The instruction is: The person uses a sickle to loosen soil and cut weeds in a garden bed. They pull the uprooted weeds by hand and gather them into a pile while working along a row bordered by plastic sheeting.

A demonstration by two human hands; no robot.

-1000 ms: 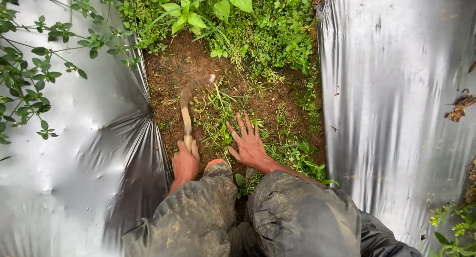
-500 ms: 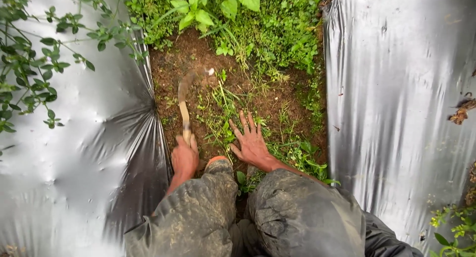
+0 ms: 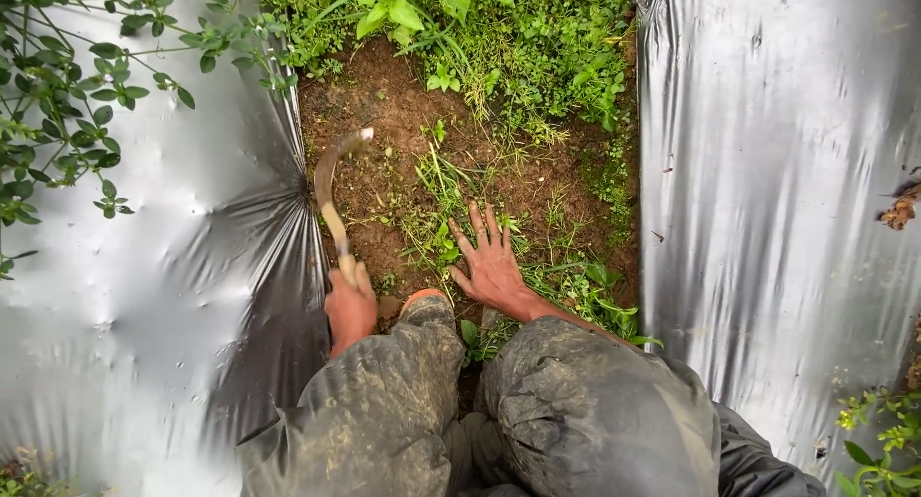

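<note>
Two sheets of silver-grey plastic mulch flank a strip of bare brown soil [image 3: 384, 104], taken as the reference landmark. Left of the soil strip: left plastic sheet [image 3: 144, 295], wrinkled, with a leafy branch [image 3: 67, 104] overhanging its upper part. At the strip's left edge, where sheet meets soil: left hand [image 3: 350, 305], fingers fully wrapped around the lower end of a sickle [image 3: 331, 185]. Sickle handle runs up from the fist; curved blade arcs over the soil along the left edge, tip pointing right; blade blurred, so contact with the ground cannot be judged. Centre of the strip: cut grass and weeds [image 3: 436, 204] lying loose on the soil. Just right of these: right hand [image 3: 491, 262], flat, fingers spread wide, palm down on the grass and soil, holding nothing. Beyond the bare soil: dense green weeds [image 3: 537, 46] and a broad-leaved plant [image 3: 413, 8]. Below the strip: mud-smeared trousers [image 3: 499, 411], knees bent, an orange shoe tip [image 3: 417, 297] between the hands. Right of the strip: right plastic sheet [image 3: 777, 219], creased, with a dry brown leaf [image 3: 900, 211] on it.
</note>
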